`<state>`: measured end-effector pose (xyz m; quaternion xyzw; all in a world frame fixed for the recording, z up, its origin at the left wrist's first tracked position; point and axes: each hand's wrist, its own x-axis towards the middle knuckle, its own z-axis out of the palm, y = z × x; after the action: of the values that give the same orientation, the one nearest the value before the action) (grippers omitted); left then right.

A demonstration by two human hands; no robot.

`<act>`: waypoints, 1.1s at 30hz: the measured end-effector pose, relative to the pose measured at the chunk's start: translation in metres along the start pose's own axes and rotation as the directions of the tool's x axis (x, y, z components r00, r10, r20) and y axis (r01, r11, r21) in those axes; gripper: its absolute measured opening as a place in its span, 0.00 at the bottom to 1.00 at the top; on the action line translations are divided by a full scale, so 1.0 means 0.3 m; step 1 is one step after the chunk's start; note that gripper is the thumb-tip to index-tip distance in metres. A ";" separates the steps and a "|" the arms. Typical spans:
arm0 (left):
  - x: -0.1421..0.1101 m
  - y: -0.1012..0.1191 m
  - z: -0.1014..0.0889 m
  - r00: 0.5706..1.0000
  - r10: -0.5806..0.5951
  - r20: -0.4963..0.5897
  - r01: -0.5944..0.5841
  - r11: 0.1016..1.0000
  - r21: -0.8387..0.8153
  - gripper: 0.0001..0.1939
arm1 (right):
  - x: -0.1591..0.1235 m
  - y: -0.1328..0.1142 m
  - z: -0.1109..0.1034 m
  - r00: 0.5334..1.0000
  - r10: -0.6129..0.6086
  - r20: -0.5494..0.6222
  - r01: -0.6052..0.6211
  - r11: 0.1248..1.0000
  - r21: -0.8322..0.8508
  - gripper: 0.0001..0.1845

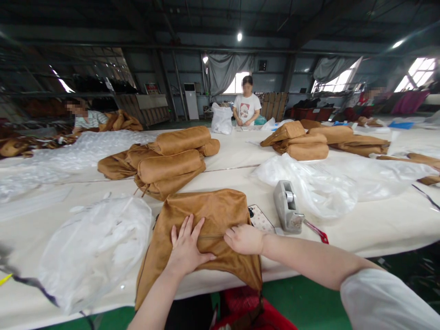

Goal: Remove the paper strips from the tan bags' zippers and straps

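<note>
Left hand spread flat on brown bag, thumb out below dark zip-like line; right hand curled at line's right end, what it pinches, if anything, cannot tell. Brown bag lies on tabletop, lower corners past near edge. Best done: left palm firm so leather lies taut, right hand working level along line, not lifting folds. Mind phone and tape dispenser right of brown bag, near forearm.

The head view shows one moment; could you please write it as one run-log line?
left hand: spread on brown bag; right hand: fingers curled on bag; tape dispenser: right of bag
</note>
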<state>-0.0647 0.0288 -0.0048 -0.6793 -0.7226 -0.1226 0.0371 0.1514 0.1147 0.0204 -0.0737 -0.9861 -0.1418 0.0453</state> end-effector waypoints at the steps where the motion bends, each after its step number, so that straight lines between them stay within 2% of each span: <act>1: 0.001 0.001 0.000 1.000 -0.003 0.006 0.003 1.000 -0.002 0.56 | -0.003 0.002 0.001 1.000 -0.001 0.002 0.001 1.000 0.001 0.10; 11: -0.004 -0.009 0.024 0.998 -0.037 0.045 0.040 0.996 -0.078 0.62 | -0.040 0.038 0.023 0.998 -0.045 0.034 0.046 0.998 -0.033 0.08; 13: 0.000 -0.007 0.008 0.998 -0.040 0.046 0.046 0.989 -0.138 0.62 | -0.043 0.046 0.023 0.998 -0.038 0.045 0.039 0.999 -0.016 0.09; 15: -0.006 -0.026 -0.040 0.997 -0.020 0.074 0.040 0.960 -0.277 0.58 | -0.053 0.041 0.028 0.999 -0.006 0.039 0.006 1.000 0.001 0.09; 17: -0.033 -0.085 -0.116 0.991 0.014 0.136 0.060 0.850 -0.523 0.44 | -0.081 0.019 0.040 0.998 0.056 0.001 -0.056 0.998 0.024 0.10; 18: -0.059 -0.130 -0.159 0.986 0.017 0.165 0.098 0.744 -0.661 0.34 | -0.104 0.004 0.048 0.994 0.101 -0.034 -0.100 0.994 0.043 0.11; 19: -0.092 -0.183 -0.199 0.983 -0.030 0.180 0.159 0.620 -0.769 0.28 | -0.132 -0.013 0.057 0.984 0.157 -0.079 -0.152 0.986 0.068 0.12; 20: -0.131 -0.240 -0.233 0.978 -0.133 0.163 0.209 0.519 -0.829 0.26 | -0.164 -0.030 0.068 0.967 0.221 -0.130 -0.209 0.973 0.097 0.12; 22: -0.220 -0.347 -0.277 0.920 -0.365 0.141 0.304 0.441 -0.844 0.24 | -0.231 -0.056 0.089 0.901 0.362 -0.238 -0.330 0.929 0.164 0.13; 23: -0.262 -0.390 -0.285 0.880 -0.452 0.145 0.362 0.440 -0.822 0.24 | -0.261 -0.066 0.100 0.857 0.431 -0.281 -0.388 0.900 0.197 0.13; 25: -0.328 -0.441 -0.276 0.822 -0.539 0.183 0.488 0.502 -0.714 0.24 | -0.311 -0.079 0.117 0.773 0.543 -0.328 -0.481 0.839 0.255 0.13; 27: -0.359 -0.447 -0.249 0.807 -0.537 0.244 0.572 0.611 -0.547 0.23 | -0.343 -0.088 0.128 0.718 0.615 -0.325 -0.537 0.787 0.303 0.13; 30: -0.363 -0.410 -0.209 0.810 -0.470 0.351 0.579 0.739 -0.344 0.20 | -0.366 -0.106 0.130 0.700 0.656 -0.281 -0.554 0.748 0.365 0.13; 33: -0.375 -0.379 -0.185 0.806 -0.416 0.421 0.554 0.780 -0.290 0.20 | -0.377 -0.137 0.107 0.690 0.676 -0.257 -0.549 0.721 0.423 0.11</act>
<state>-0.1751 -0.0986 0.0097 -0.4699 -0.8296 -0.1556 -0.2584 0.2541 0.0699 -0.0340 -0.3646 -0.8813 0.0283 0.2992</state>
